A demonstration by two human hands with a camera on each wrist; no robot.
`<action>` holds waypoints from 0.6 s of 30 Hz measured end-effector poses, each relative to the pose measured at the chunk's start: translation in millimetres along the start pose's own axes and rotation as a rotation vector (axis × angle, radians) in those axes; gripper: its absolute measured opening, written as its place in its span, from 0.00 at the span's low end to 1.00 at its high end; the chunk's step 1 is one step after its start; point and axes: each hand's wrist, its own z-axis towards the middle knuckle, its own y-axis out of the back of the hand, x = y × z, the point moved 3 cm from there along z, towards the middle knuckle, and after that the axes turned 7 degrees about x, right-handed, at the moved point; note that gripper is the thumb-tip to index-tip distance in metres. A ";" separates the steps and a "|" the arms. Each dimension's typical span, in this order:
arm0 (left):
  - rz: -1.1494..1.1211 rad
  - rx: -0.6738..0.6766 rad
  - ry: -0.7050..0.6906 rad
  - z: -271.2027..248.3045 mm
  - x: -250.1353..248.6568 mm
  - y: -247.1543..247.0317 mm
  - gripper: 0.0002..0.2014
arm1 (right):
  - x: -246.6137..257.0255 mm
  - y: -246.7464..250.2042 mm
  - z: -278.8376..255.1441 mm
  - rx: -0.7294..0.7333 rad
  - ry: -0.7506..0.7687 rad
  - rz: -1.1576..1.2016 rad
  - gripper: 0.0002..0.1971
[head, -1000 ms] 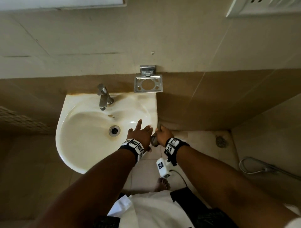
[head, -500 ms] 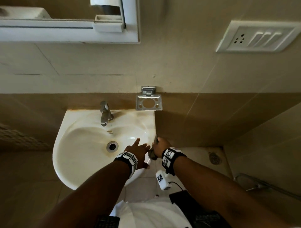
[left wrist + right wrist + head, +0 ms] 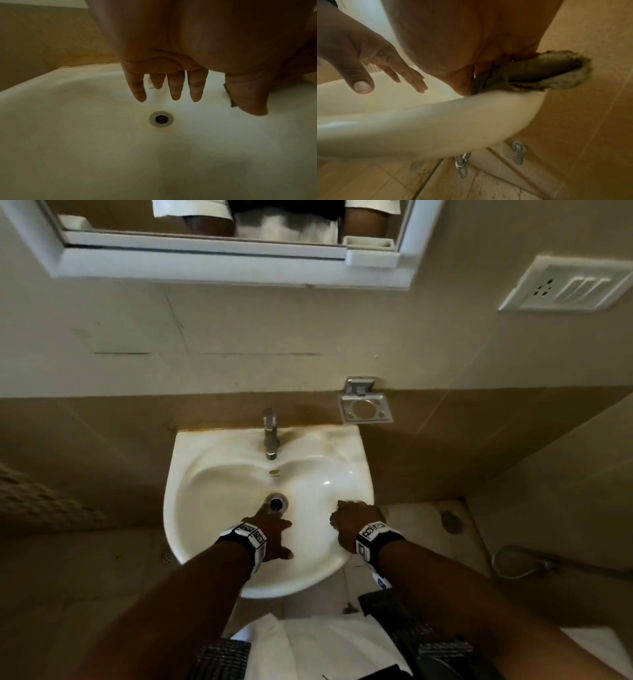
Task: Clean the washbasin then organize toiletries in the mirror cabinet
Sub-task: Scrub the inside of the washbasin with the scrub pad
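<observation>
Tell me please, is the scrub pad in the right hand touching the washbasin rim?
Touching: the right wrist view shows the scrub pad lying against the washbasin rim.

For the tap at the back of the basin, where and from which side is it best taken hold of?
Probably the upright handle on top of the tap, pinched by the fingers from above and in front. It stands free above the washbasin rim, while the spout slopes down toward the bowl and the wall sits close behind. The left hand is open over the drain, so it looks the freer one.
</observation>
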 end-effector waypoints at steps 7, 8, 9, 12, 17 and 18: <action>0.009 0.005 0.029 -36.0 99.5 -46.2 0.45 | 117.5 -11.6 0.0 0.122 0.087 0.191 0.24; 0.004 0.001 0.022 -40.2 110.3 -50.8 0.44 | 126.6 -12.6 1.0 0.116 0.072 0.198 0.24; -0.001 -0.008 0.011 -41.8 116.0 -53.5 0.43 | 127.2 -13.5 1.5 0.117 0.046 0.185 0.24; -0.029 -0.053 -0.039 -46.8 123.1 -57.1 0.41 | 117.4 -14.6 -3.7 0.159 -0.100 0.182 0.30; -0.078 -0.094 -0.084 -49.5 113.8 -49.8 0.42 | 148.5 -5.8 -5.2 0.188 -0.007 0.284 0.26; -0.114 -0.106 -0.093 -50.2 112.8 -47.6 0.42 | 156.5 0.6 -4.4 0.152 0.019 0.353 0.24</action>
